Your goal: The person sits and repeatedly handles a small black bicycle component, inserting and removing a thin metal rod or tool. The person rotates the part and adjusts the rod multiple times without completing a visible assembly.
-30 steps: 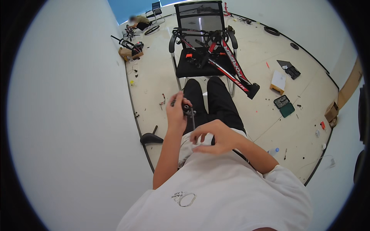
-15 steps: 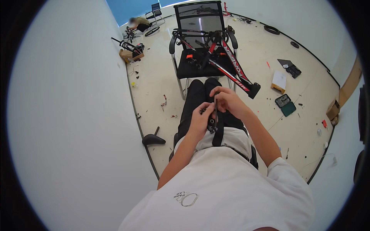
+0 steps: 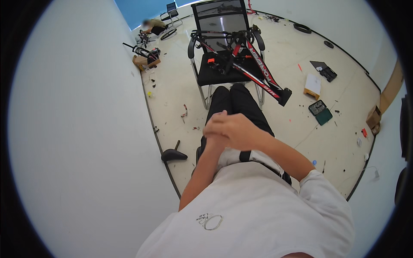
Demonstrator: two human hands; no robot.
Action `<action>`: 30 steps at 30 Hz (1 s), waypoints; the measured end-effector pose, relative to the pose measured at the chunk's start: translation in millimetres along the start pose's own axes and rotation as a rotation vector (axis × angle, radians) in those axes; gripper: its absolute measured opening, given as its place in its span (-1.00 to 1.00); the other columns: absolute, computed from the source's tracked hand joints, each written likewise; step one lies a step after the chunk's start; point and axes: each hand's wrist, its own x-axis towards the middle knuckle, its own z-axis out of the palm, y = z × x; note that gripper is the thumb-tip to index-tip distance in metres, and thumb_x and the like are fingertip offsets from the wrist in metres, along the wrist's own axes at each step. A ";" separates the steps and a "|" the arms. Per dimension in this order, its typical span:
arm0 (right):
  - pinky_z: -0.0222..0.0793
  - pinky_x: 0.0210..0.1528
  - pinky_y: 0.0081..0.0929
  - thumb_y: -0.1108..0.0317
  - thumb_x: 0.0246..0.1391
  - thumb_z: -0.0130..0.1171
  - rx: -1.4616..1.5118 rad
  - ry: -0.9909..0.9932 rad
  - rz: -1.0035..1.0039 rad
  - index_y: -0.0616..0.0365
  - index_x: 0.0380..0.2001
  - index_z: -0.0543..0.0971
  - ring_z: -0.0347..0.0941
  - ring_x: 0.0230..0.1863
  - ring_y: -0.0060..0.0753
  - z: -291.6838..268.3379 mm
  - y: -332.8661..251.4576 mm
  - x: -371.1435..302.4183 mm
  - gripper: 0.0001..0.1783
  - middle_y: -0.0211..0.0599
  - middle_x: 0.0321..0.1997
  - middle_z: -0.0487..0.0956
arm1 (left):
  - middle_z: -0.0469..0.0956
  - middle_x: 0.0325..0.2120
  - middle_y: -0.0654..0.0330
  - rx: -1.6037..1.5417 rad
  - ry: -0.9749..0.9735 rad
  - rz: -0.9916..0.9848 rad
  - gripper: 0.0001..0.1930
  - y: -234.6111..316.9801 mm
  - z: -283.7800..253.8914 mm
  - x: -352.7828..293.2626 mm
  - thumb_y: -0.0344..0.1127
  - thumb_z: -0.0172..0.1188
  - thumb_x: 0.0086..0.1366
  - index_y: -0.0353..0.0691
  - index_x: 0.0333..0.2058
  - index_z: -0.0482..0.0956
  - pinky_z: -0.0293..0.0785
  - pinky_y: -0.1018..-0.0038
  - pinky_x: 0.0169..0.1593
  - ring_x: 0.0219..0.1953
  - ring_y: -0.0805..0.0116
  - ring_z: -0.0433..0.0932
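My right hand (image 3: 238, 130) lies across my left hand (image 3: 216, 141) above my lap, its fingers wrapped over the left one. The left hand is closed beneath, most of its fingers covered. Whatever the two hands hold is hidden between them. Beyond my knees a black mesh chair (image 3: 206, 76) carries a black, red and white bicycle frame (image 3: 258, 79), its head tube sticking out past the right side of the seat. A small orange-red piece (image 3: 211, 61) lies on the seat by the frame.
A bicycle saddle with its post (image 3: 174, 155) lies by the left wall. To the right on the floor are an open green case of small parts (image 3: 320, 112), a white-topped box (image 3: 312, 86) and a dark tool case (image 3: 325, 71). Another person (image 3: 154, 28) crouches far left beside a wheel (image 3: 169, 34).
Half a second ago my hands held a dark metal part and a thin rod over my lap. Now the right hand has come left over the left hand, covering what was held.
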 end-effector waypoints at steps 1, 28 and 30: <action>0.43 -0.42 -0.42 0.43 0.00 0.21 -0.043 -0.004 -0.037 0.04 -0.30 0.59 0.47 -0.47 -0.30 0.3 -11.4 -6.6 -0.86 -0.37 -0.47 0.46 | 0.45 -0.50 0.29 0.255 0.011 -0.013 -0.84 5.9 -5.3 10.8 -0.22 0.16 0.37 -0.16 -0.31 0.48 0.48 0.40 -0.19 -0.33 0.43 0.50; 0.48 -0.40 -0.50 0.54 -0.20 0.21 -0.338 -0.027 -0.108 -0.05 0.00 0.52 0.48 -0.38 -0.35 -14.6 -17.8 -7.3 -0.43 -0.41 -0.34 0.47 | 0.44 -0.50 0.29 -0.143 -0.049 -0.178 -0.82 23.7 11.7 -3.3 -0.25 0.14 0.37 -0.24 -0.24 0.44 0.40 0.55 -0.41 -0.48 0.49 0.46; 0.42 -0.42 -0.54 0.53 -0.22 0.22 -0.329 0.021 -0.163 -0.06 -0.11 0.55 0.44 -0.46 -0.44 -19.5 -27.7 -7.6 -0.51 -0.46 -0.33 0.49 | 0.40 -0.59 0.24 -0.070 0.069 -0.164 -0.83 38.6 24.3 1.2 -0.29 0.16 0.35 -0.25 -0.27 0.42 0.44 0.47 -0.43 -0.56 0.37 0.45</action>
